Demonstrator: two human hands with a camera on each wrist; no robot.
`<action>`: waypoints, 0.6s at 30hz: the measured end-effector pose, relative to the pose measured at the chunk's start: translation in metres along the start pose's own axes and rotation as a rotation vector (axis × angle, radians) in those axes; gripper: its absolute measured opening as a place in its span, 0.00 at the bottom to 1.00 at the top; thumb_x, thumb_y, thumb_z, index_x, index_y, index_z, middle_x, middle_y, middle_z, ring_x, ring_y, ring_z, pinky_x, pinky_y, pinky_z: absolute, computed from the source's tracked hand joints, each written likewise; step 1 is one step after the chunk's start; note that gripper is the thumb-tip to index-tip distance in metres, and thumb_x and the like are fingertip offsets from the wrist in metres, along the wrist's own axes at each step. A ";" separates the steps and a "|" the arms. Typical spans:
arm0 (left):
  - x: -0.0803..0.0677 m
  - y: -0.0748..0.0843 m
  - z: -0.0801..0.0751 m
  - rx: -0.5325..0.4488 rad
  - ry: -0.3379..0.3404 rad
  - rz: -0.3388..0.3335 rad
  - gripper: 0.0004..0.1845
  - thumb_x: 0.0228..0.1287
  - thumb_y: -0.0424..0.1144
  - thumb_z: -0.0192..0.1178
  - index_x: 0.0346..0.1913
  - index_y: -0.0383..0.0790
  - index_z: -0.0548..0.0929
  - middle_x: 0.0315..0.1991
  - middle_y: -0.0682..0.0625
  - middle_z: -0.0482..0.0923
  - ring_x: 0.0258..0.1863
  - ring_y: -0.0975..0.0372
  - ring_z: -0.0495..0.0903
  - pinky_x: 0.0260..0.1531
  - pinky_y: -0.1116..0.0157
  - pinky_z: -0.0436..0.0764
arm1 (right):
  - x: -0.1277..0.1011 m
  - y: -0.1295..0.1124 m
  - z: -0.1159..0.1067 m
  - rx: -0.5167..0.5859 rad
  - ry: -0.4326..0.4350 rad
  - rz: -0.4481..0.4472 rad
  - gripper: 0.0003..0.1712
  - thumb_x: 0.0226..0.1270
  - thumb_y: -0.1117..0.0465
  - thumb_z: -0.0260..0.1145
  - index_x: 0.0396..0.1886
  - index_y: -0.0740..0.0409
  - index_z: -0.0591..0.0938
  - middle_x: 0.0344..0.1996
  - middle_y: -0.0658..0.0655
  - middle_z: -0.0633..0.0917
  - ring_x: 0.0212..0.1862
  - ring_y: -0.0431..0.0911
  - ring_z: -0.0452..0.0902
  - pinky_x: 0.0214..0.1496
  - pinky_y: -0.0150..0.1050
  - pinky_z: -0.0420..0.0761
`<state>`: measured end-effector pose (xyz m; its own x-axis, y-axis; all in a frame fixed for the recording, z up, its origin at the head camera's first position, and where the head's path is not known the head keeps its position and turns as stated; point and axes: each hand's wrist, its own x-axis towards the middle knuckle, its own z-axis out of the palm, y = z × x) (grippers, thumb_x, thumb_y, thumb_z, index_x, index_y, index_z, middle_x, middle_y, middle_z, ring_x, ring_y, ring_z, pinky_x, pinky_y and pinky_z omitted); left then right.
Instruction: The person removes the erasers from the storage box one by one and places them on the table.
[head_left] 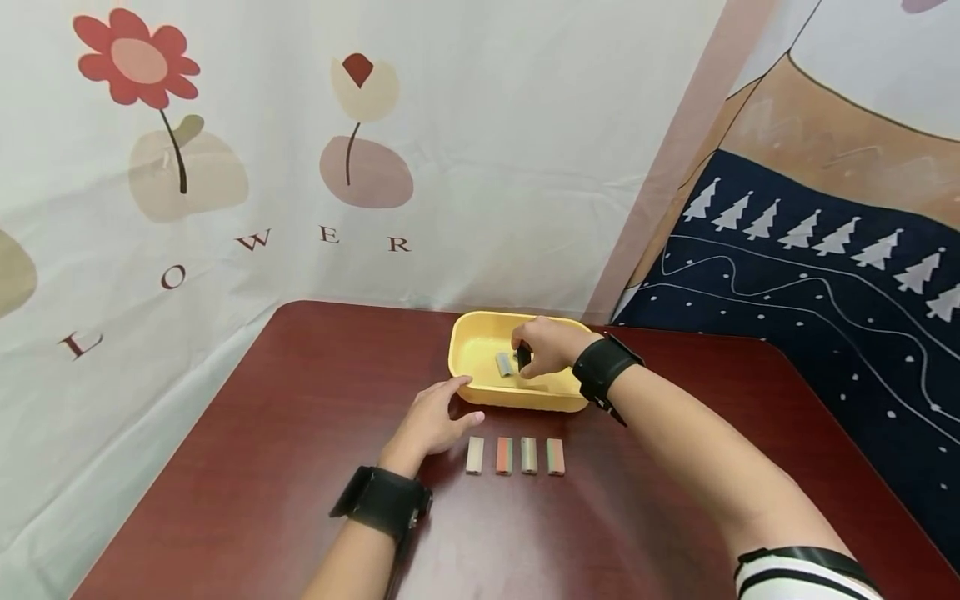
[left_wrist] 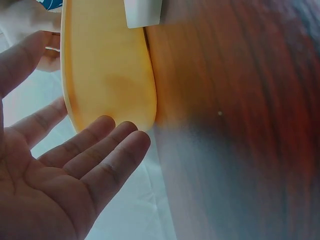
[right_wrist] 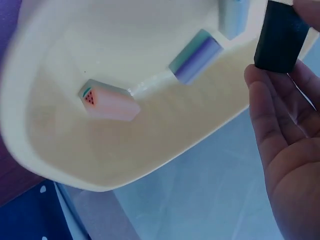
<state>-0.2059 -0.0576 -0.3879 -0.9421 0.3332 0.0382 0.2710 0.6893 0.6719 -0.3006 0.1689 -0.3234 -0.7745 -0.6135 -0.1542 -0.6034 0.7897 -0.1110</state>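
A yellow tray [head_left: 480, 333] stands on the dark red table [head_left: 300, 433]. My right hand [head_left: 527, 357] reaches into it and pinches a black block [head_left: 523, 358], which also shows between thumb and fingers [right_wrist: 280, 115] as a black block [right_wrist: 281, 35] in the right wrist view. On the tray floor lie a pink watermelon block [right_wrist: 110, 101], a green-and-purple block [right_wrist: 196, 62] and a pale blue block [right_wrist: 232, 17]. My left hand [head_left: 450, 404] lies open at the tray's left front corner, its fingertips [left_wrist: 127, 142] at the tray wall [left_wrist: 110, 75].
Several small blocks lie in a row in front of the tray: cream [head_left: 475, 455], orange [head_left: 504, 456], green-grey [head_left: 529, 455], orange-green [head_left: 555, 457]. Printed cloth hangs behind and to the right. Bare tabletop spreads left and right of the row.
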 end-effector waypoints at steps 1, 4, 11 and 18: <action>0.000 0.000 0.000 0.000 0.000 -0.001 0.32 0.64 0.47 0.65 0.69 0.43 0.70 0.65 0.38 0.68 0.65 0.44 0.65 0.61 0.46 0.67 | -0.002 -0.001 -0.001 0.008 0.002 0.000 0.20 0.54 0.57 0.75 0.45 0.62 0.83 0.30 0.50 0.79 0.32 0.43 0.73 0.38 0.37 0.77; -0.001 -0.001 0.001 -0.003 0.001 -0.008 0.32 0.64 0.47 0.65 0.69 0.44 0.70 0.65 0.38 0.68 0.66 0.44 0.64 0.61 0.46 0.66 | -0.010 -0.002 -0.002 0.025 0.019 -0.008 0.21 0.54 0.57 0.75 0.46 0.61 0.83 0.31 0.49 0.80 0.32 0.41 0.74 0.39 0.36 0.78; -0.003 -0.001 0.002 -0.016 0.002 -0.023 0.32 0.65 0.47 0.64 0.70 0.45 0.69 0.66 0.39 0.67 0.67 0.43 0.62 0.62 0.44 0.65 | -0.032 -0.005 0.001 0.058 0.077 -0.060 0.23 0.51 0.60 0.73 0.49 0.62 0.84 0.44 0.55 0.85 0.37 0.42 0.76 0.39 0.36 0.77; -0.002 0.000 0.000 -0.011 -0.001 -0.020 0.32 0.65 0.47 0.64 0.70 0.45 0.69 0.66 0.38 0.66 0.67 0.42 0.61 0.62 0.43 0.65 | -0.048 -0.004 -0.001 0.052 0.068 -0.072 0.23 0.51 0.58 0.73 0.47 0.63 0.84 0.43 0.52 0.84 0.40 0.43 0.75 0.41 0.35 0.77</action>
<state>-0.2042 -0.0583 -0.3882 -0.9471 0.3201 0.0241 0.2502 0.6889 0.6803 -0.2613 0.1953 -0.3149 -0.7416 -0.6663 -0.0771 -0.6486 0.7417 -0.1708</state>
